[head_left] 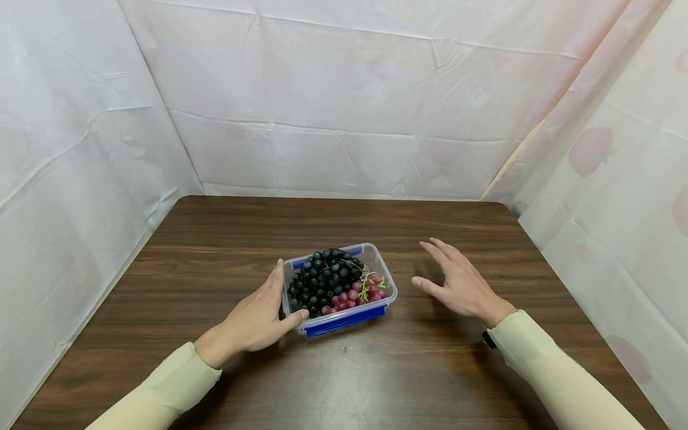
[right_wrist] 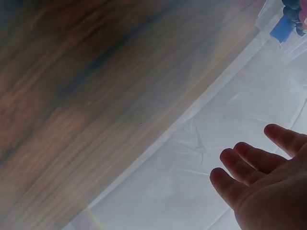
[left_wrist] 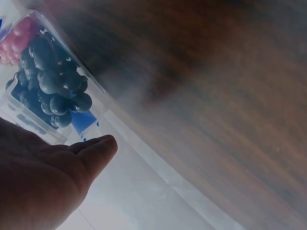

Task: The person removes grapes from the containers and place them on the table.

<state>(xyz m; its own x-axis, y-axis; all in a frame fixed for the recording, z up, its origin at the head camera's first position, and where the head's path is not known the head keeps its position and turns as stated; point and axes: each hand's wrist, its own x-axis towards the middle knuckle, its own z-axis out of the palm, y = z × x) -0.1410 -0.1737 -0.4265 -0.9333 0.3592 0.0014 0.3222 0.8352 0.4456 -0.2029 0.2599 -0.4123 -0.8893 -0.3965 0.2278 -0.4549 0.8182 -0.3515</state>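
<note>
A clear plastic container point(head_left: 384, 275) with blue side clips sits on the table, a little left of the middle in the head view. Dark grapes point(head_left: 328, 272) fill most of it, and a small bunch of red grapes point(head_left: 355, 295) with green stems lies in its front right part. My left hand point(head_left: 255, 319) lies along the container's left end, fingers straight and the thumb over the near left corner. To the right, my right hand point(head_left: 459, 283) hovers apart from the container, fingers spread and holding nothing. In the left wrist view the left fingers point(left_wrist: 98, 153) extend beside the container's wall.
The brown wood-grain table point(head_left: 226, 227) has rounded far corners. White sheeting point(head_left: 344, 107) hangs behind it and along both sides. A black band point(head_left: 488, 340) shows at the right sleeve's cuff.
</note>
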